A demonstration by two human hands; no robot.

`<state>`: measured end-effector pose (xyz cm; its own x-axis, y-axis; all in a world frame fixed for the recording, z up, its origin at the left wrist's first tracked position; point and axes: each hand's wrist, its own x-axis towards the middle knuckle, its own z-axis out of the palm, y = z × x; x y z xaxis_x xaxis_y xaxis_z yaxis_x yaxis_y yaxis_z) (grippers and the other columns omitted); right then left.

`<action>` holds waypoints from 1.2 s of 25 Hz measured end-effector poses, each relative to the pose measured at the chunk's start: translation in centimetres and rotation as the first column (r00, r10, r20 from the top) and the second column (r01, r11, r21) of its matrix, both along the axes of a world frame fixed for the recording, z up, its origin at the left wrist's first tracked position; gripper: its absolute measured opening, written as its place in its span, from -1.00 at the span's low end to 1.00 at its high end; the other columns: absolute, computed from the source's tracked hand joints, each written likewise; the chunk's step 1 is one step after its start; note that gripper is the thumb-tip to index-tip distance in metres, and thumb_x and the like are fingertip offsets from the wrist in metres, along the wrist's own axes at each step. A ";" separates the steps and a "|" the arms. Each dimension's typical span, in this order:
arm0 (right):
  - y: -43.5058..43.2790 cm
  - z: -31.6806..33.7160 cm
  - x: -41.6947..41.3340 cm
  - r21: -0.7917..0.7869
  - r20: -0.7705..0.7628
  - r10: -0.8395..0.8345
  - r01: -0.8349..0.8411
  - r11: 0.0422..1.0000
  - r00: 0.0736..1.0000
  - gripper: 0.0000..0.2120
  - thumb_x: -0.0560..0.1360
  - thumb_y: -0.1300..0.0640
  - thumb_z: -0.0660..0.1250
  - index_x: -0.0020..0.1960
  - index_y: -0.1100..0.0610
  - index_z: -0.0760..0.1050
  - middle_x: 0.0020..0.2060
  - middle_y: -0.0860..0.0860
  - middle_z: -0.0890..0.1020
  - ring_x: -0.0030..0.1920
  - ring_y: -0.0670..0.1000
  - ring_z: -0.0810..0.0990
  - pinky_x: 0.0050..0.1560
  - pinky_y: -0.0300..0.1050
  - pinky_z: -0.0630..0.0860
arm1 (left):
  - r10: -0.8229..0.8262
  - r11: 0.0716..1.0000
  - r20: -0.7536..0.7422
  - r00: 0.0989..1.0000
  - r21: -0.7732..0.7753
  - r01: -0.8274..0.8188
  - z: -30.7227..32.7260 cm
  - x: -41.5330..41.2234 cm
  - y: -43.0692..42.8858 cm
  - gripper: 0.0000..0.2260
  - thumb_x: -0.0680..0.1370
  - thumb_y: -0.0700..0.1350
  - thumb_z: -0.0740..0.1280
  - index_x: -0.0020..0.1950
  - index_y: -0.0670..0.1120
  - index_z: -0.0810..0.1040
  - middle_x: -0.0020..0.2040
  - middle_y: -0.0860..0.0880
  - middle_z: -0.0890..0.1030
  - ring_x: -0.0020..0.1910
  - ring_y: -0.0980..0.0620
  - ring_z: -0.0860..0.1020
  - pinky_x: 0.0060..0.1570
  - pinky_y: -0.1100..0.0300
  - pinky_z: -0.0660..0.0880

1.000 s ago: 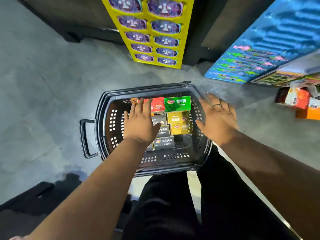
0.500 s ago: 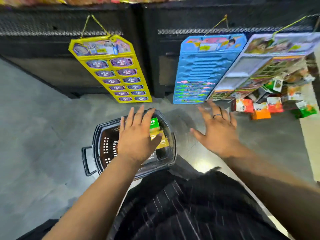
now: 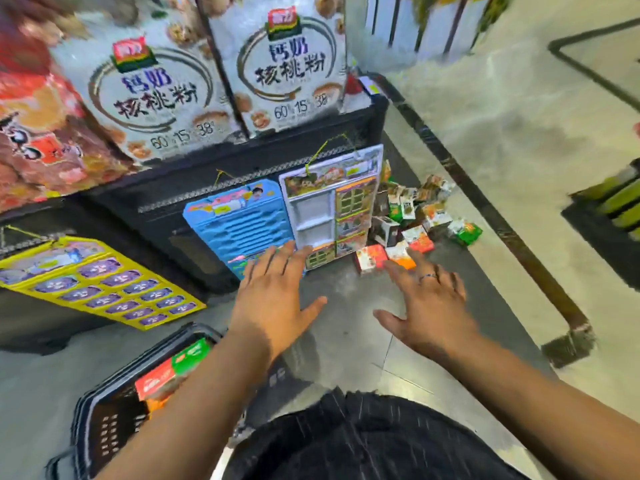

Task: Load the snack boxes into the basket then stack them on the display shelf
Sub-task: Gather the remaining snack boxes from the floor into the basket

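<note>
A black plastic basket sits on the floor at the lower left, with red, green and orange snack boxes inside, partly hidden by my left forearm. A loose pile of snack boxes lies on the floor beside the shelf's right end. My left hand hovers flat with spread fingers over the grey floor, holding nothing. My right hand, with a ring on one finger, is also spread and empty, its fingertips close to the nearest red and orange boxes.
A dark display shelf carries large white product boxes on top. Yellow, blue and white toy cards hang on its front. My dark-trousered knee fills the bottom. A dark floor strip runs at the right.
The view has swung up and right from the basket toward the shelf and the box pile. Both hands left the basket and moved forward toward the pile, still empty.
</note>
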<state>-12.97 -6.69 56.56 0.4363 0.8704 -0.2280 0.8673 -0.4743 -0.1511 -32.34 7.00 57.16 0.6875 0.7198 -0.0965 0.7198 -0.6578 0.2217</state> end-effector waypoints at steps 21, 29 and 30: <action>-2.3 1.0 29.0 -0.077 -0.093 -0.475 0.469 0.880 0.875 -0.19 0.47 -0.33 0.27 0.56 -0.15 -0.03 0.57 0.03 0.05 0.53 0.17 0.14 0.47 0.15 0.17 | -0.397 0.917 -0.018 0.918 -0.054 0.395 -1.0 35.8 3.1 -0.25 0.52 0.27 0.30 0.59 0.03 0.09 0.58 -0.07 0.17 0.55 -0.09 0.14 0.51 -0.04 0.12; 5.8 -3.2 43.7 -0.154 -0.214 -0.524 0.502 0.851 0.824 -0.24 0.48 -0.27 0.30 0.55 -0.10 0.07 0.51 0.03 0.21 0.42 0.13 0.33 0.30 0.05 0.41 | -0.372 0.917 -0.062 0.926 -0.176 0.357 -4.9 50.7 11.8 -0.24 0.51 0.25 0.32 0.59 0.02 0.07 0.58 -0.05 0.15 0.55 -0.06 0.12 0.50 0.04 0.10; 6.8 -3.8 45.2 -0.157 -0.224 -0.519 0.495 0.854 0.825 -0.25 0.47 -0.27 0.31 0.55 -0.10 0.09 0.50 0.04 0.24 0.41 0.13 0.35 0.28 0.04 0.42 | -0.384 0.915 -0.062 0.921 -0.163 0.370 -5.2 52.2 12.7 -0.23 0.51 0.25 0.33 0.59 0.00 0.10 0.58 -0.07 0.18 0.54 -0.07 0.15 0.49 0.05 0.12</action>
